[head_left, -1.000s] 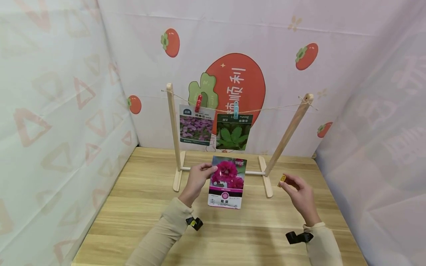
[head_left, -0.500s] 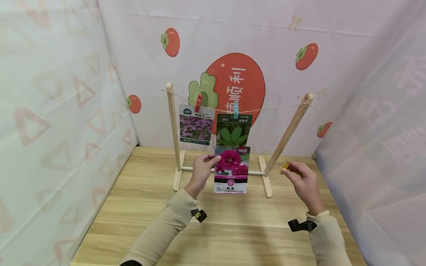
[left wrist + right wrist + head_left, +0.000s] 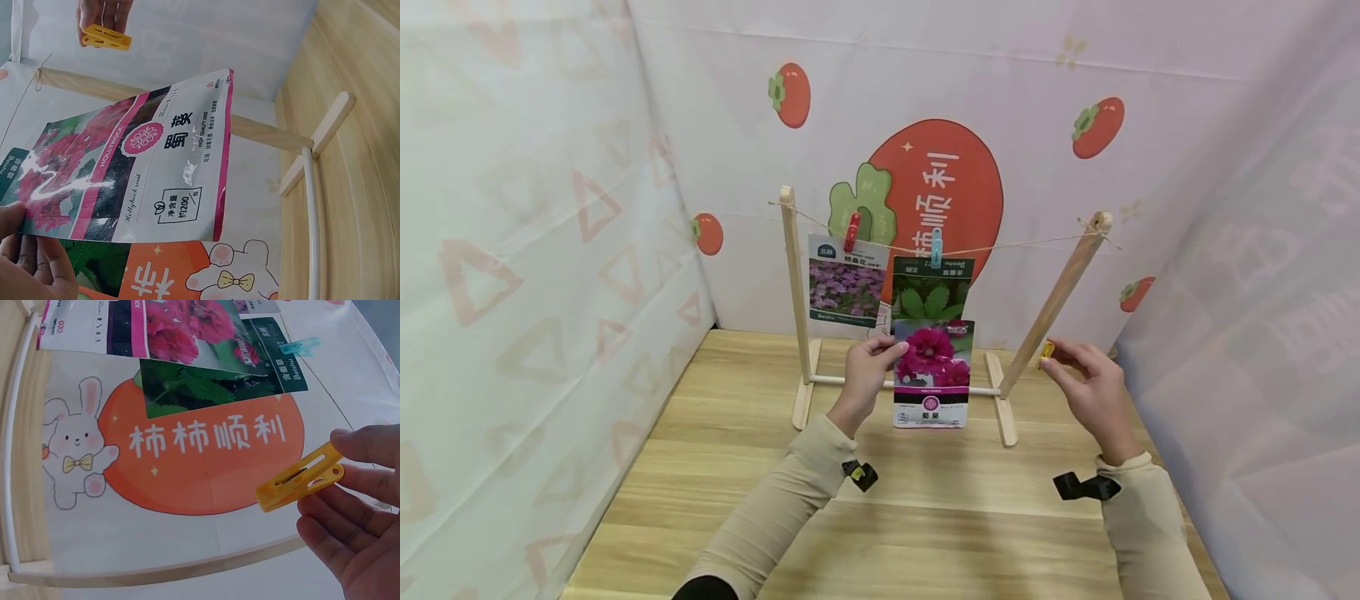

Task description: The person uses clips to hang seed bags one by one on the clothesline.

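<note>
My left hand (image 3: 869,377) pinches the upper left edge of a hollyhock seed packet (image 3: 931,375), holding it upright in front of the rack. The packet overlaps the lower part of a green-leaf seed packet (image 3: 917,292), which hangs from the string (image 3: 1015,244) by a light blue clothespin (image 3: 936,248). To its left, a purple-flower seed packet (image 3: 847,287) hangs under a red clothespin (image 3: 852,232). Right of the rack, my right hand (image 3: 1093,396) pinches a yellow clothespin (image 3: 300,478) between thumb and fingers, its tip pointing away from the hand.
The string runs between two wooden posts (image 3: 1055,307), which stand on feet joined by a white rod (image 3: 829,380). Behind hangs a printed cloth backdrop (image 3: 737,150), with cloth walls at both sides. A wood-grain table (image 3: 925,517) lies beneath.
My left hand has raised the hollyhock packet, moving it right and toward the string until it overlaps the green-leaf packet. My right hand has risen with the yellow clothespin.
</note>
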